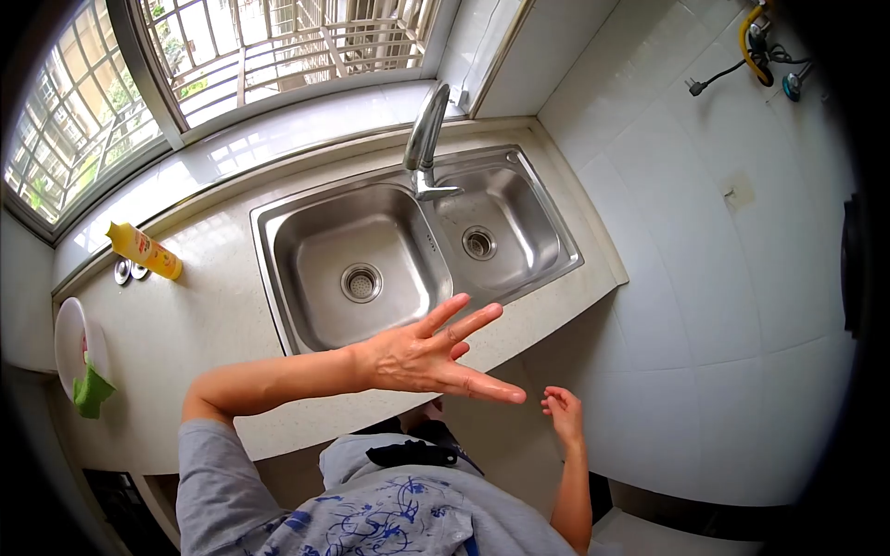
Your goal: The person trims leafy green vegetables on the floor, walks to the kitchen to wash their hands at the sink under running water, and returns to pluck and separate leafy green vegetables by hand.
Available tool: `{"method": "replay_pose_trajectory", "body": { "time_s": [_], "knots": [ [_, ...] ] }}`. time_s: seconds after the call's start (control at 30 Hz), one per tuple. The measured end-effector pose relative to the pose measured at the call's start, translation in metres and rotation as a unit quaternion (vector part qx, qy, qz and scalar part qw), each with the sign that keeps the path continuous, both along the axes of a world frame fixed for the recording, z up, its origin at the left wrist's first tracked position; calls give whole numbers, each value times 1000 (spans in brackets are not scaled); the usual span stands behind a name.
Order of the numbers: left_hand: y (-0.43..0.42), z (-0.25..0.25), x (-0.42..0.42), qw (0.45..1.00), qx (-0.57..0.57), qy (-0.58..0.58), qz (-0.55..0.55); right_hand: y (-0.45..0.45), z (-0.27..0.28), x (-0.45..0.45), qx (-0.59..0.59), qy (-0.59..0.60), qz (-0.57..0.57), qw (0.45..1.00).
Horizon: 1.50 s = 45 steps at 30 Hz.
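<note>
My left hand (422,360) reaches across from the left, above the front edge of the double steel sink (262,243). Its fingers are spread wide, the skin looks wet, and nothing is in it. Lower right, my right hand (563,414) hangs beyond the counter's front edge, its fingers loosely bent and apart, with no object visible in them. Both sink basins hold no dishes; a round drain (362,283) shows in the larger one and another drain (479,243) in the smaller. Between the basins rises a chrome faucet (426,139), with no water seen running.
A yellow bottle (146,250) stands on the counter (209,320) at the left, beside two small metal discs (123,271). Nearby is a white basin (69,347) with a green cloth (92,391) over its rim. Tiled wall (677,306) bounds the right side.
</note>
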<state>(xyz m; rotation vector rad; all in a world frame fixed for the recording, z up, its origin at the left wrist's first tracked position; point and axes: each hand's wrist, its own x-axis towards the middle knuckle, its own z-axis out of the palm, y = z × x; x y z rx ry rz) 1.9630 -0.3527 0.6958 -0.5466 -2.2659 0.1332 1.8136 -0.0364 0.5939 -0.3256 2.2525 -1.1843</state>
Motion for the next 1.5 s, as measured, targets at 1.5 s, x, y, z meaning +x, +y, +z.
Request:
{"method": "replay_pose_trajectory", "body": {
  "time_s": [1.5],
  "knots": [
    [8,-40,-57,892,315,263,-189,-212,126,27,-223,-196,380,876]
  ]
}}
